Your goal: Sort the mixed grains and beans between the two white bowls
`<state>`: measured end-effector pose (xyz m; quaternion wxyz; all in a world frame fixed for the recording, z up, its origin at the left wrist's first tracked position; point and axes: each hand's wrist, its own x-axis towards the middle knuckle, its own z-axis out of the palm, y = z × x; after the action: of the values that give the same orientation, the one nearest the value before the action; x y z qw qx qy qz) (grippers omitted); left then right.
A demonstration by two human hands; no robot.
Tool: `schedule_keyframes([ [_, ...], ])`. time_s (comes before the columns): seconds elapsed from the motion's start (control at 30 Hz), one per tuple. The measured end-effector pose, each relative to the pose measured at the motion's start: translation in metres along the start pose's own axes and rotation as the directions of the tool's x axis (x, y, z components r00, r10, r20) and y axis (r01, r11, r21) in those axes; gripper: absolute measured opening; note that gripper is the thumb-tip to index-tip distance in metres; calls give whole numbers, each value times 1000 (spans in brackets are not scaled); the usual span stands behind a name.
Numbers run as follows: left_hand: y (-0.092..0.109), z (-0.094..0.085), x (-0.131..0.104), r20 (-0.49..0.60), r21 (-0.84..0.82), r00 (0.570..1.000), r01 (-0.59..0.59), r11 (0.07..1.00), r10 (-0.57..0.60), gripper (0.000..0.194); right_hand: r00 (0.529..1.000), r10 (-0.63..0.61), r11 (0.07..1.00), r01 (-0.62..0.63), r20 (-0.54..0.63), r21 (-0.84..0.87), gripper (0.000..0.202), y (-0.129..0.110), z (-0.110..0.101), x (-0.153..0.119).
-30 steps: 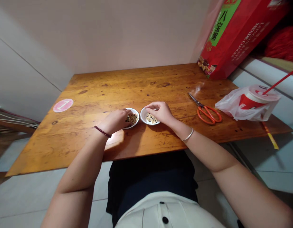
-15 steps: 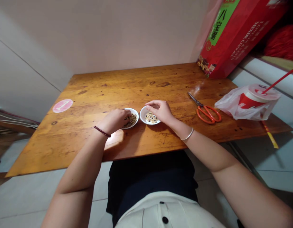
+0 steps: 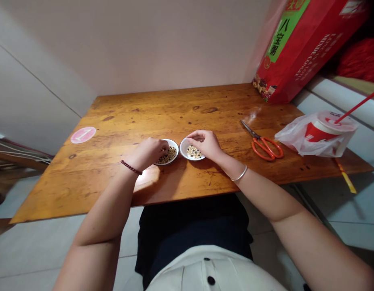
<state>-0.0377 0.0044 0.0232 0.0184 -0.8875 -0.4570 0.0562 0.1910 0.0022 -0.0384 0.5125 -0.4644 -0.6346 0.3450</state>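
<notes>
Side by side on the counter (image 3: 89, 173), the left bowl (image 3: 174, 144) sits at 9 o'clock from the right bowl (image 3: 183, 146), probably for easy reach. Left hand (image 3: 148, 151) bunches narrowly over the left bowl's beans (image 3: 171, 153); right hand (image 3: 208, 144) arches above its bowl, thumb and forefinger tips close. Whether either pinches anything, I cannot tell. Scissors (image 3: 256, 137) lie at 3 o'clock, clear of both.

We read a white “1” on the sticker (image 3: 83, 135). On the box (image 3: 308, 52) we see “八宝粥” against green and “MINDE CONGEE” in white; print on the cup (image 3: 318, 132) is too small for us.
</notes>
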Motion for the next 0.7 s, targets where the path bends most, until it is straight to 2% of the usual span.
schedule_keyframes([
  [0.23, 0, 0, -2, -61, -118, 997, 48, 992, -55, 17, 1000, 31, 1000, -31, -2, 0, 7, -1, 1, 2],
  [0.37, 1, -2, -2, -66, -106, 996, 50, 993, -57, 19, 1000, 23, 1000, -23, -2, 6, 6, 0, 1, 2],
  [0.53, 1, -2, -1, -70, -127, 994, 72, 989, -82, 21, 1000, 6, 998, -7, -9, -67, 9, -2, -1, 1],
  [0.7, -1, 1, -1, -72, -90, 996, 42, 995, -49, 27, 1000, 21, 998, -22, -15, -63, 9, -4, -2, 2],
])
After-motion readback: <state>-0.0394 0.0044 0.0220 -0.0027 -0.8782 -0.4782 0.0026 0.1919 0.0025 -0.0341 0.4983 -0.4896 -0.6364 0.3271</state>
